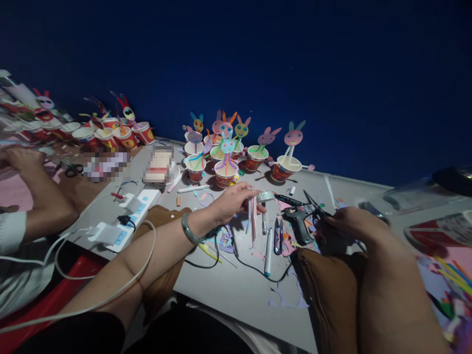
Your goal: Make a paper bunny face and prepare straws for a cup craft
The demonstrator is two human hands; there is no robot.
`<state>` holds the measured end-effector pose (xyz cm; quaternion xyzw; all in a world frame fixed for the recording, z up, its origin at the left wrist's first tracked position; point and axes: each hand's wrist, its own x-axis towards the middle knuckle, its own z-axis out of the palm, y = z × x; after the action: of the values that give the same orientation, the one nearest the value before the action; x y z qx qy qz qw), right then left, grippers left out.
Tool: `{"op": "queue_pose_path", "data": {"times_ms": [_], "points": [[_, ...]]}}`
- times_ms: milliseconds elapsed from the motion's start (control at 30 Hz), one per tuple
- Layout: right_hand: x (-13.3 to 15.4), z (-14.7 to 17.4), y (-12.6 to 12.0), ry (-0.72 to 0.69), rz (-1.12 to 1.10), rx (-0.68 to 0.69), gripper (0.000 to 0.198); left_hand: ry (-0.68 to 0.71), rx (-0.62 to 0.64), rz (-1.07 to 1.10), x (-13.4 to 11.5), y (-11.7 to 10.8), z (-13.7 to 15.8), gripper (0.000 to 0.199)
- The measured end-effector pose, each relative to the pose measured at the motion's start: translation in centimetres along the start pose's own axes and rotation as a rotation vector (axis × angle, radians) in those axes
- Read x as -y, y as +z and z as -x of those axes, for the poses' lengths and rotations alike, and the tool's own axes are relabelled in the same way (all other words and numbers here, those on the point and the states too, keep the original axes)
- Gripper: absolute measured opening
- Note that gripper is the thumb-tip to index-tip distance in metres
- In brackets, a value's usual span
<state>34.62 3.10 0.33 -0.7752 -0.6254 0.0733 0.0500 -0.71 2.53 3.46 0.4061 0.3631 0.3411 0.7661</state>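
Note:
My left hand (236,200), with a bangle on the wrist, is closed on a bunch of thin pink and pale-blue strips (253,221) that hang over the table. A clear tape roll (265,196) is at its fingertips; whether they touch it I cannot tell. My right hand (359,223) is closed on dark scissors (313,202), their blades apart and pointing left; shadow hides the handles. Below the blades lies a black glue gun (300,223). Between my hands lie a white marker (269,251) and small snips (279,236).
Paper cups (225,173) with rabbit-faced figures stand along the blue wall. A power strip (136,216) with chargers and loose cables lies at left, near another person's arm (47,191). Paper scraps (287,295) litter the table. A tilted red cup (435,231) is at right.

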Motion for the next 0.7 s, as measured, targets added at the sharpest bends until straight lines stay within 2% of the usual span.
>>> {"op": "queue_pose_path", "data": {"times_ms": [100,200,367,467,533,567,633,700], "points": [[1.3,0.1,-1.2,0.120,0.082,0.236,0.039,0.030,-0.011,0.017,0.0,0.0,0.0,0.013],[2.7,0.8,-2.6,0.181,0.152,0.264,0.039,0.067,-0.023,0.051,0.1,-0.1,-0.1,0.014],[4.7,2.9,-4.2,0.198,0.401,0.072,0.029,0.100,-0.052,0.119,0.3,-0.4,-0.3,0.012],[5.6,4.1,-4.9,0.129,0.477,-0.155,0.033,0.121,-0.081,0.165,0.2,-0.5,-0.3,0.012],[6.4,4.9,-5.2,0.100,0.369,-0.313,0.036,0.141,-0.093,0.211,0.1,-0.5,-0.3,0.010],[6.9,5.3,-5.3,0.086,0.242,-0.359,0.036,0.151,-0.100,0.237,0.0,-0.5,-0.3,0.009],[7.9,6.0,-5.2,0.033,-0.093,-0.371,0.035,0.172,-0.118,0.290,-0.1,-0.4,-0.3,0.008],[8.9,6.6,-4.9,-0.060,-0.398,-0.316,0.034,0.197,-0.141,0.331,-0.3,-0.4,-0.3,0.010]]}}
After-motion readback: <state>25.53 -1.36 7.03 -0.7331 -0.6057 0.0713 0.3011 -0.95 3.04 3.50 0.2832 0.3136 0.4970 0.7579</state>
